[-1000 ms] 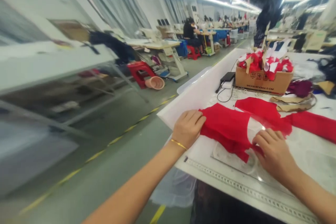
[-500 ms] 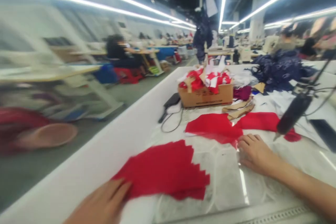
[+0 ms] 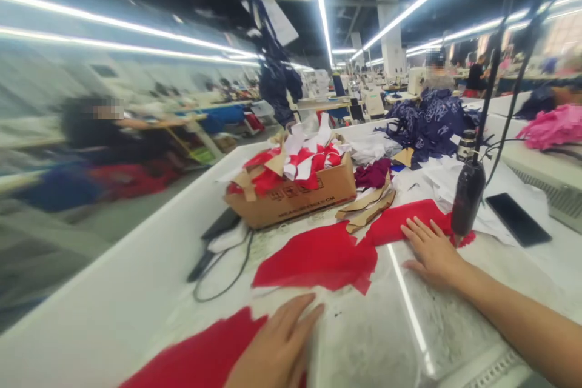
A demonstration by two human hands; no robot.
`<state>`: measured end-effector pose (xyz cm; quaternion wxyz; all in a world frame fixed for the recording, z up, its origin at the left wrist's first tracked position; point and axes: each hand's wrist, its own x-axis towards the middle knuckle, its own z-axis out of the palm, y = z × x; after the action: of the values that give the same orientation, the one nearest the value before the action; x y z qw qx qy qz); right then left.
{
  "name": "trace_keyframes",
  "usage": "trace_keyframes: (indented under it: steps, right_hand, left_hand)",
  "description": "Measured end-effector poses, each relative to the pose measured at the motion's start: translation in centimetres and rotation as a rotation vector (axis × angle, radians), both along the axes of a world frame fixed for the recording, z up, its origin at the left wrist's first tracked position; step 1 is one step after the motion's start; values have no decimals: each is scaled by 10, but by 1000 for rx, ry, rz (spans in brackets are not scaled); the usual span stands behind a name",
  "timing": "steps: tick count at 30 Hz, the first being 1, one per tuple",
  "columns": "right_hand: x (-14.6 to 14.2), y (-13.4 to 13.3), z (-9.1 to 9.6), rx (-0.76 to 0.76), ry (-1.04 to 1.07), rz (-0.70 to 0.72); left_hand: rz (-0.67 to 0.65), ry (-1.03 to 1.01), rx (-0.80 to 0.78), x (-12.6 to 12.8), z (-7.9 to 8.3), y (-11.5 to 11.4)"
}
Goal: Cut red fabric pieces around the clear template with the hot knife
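Now right hand flat on counter, fingers spread, tips at red fabric piece before cardboard box; left hand, fingers spread, on red fabric panel farther from box.

One left hand and one right hand, three red fabric pieces around them, one cardboard box ahead of both hands, and one black phone beyond the right hand.

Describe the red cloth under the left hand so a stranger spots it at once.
Start at the cardboard box on the white table. Toward the person lie flat red cloths; the nearest cloth, partly under the left hand, is it.
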<state>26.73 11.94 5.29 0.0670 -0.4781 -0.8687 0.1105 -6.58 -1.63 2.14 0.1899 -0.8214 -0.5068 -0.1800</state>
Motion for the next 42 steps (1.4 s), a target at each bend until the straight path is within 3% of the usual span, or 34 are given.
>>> trace_keyframes:
  steps: [3, 6, 11, 16, 24, 34, 42]
  right_hand:
    - [4, 1, 3, -31, 24, 10]
    - [7, 0, 6, -41, 53, 18]
    - [10, -1, 4, -31, 92, 18]
    - [10, -3, 3, 26, 139, 18]
    - [9, -6, 17, 89, 138, -9]
    - [9, -7, 23, 89, 100, -15]
    - [10, -7, 24, 114, 71, -53]
  left_hand:
    - [-124, 6, -25, 38, 3, 29]
    - [-205, 56, -146, 67, 10, 54]
    - [-222, 66, -224, 94, 17, 81]
    - [-230, 45, -217, 98, 16, 89]
    - [-246, 11, -211, 102, 23, 90]
    - [-171, 24, -235, 99, 10, 104]
    - [-188, -29, -228, 112, 17, 98]
